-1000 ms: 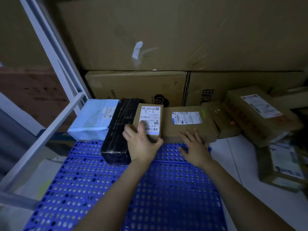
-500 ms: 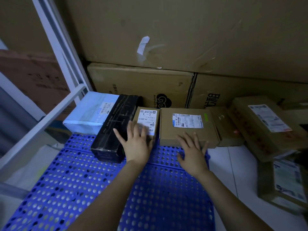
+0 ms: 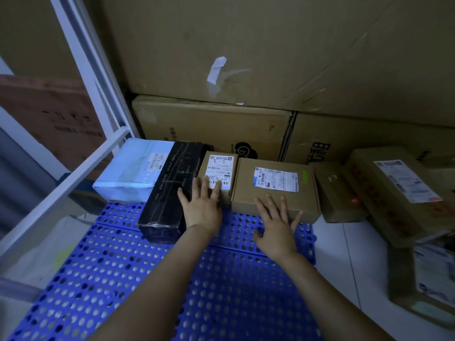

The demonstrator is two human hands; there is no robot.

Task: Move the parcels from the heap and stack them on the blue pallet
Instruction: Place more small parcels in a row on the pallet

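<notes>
Four parcels in a row along the far edge of the blue pallet [image 3: 123,279], side by side and touching. From the left:
- light blue parcel [image 3: 133,171]
- long black parcel [image 3: 170,188]
- small brown parcel [image 3: 220,166] with a white label
- wider brown parcel [image 3: 273,185], label on top

All lie flat, one layer only.

Left hand [image 3: 202,207]: flat, fingers straight and spread, resting on the near end of the small brown parcel, with the thumb against the black one. It grips nothing.

Right hand [image 3: 277,227]: also flat and spread, fingertips on the near top edge of the wider brown parcel, holding nothing.

Pallet surface: plastic grid of round holes, made of joined panels, with the near half bare.

The heap is to the right, off the pallet, on pale floor tiles [image 3: 344,262]. A plain brown box [image 3: 337,193] lies just beside the wider parcel. Next to it is a bigger taped box [image 3: 394,193], tilted. Another labelled box [image 3: 428,279] nearer the camera is blurred.

Behind everything are stacked large cartons [image 3: 270,57], close to the pallet's back edge. A white metal frame [image 3: 81,57] slants along the left side. The light is dim.
</notes>
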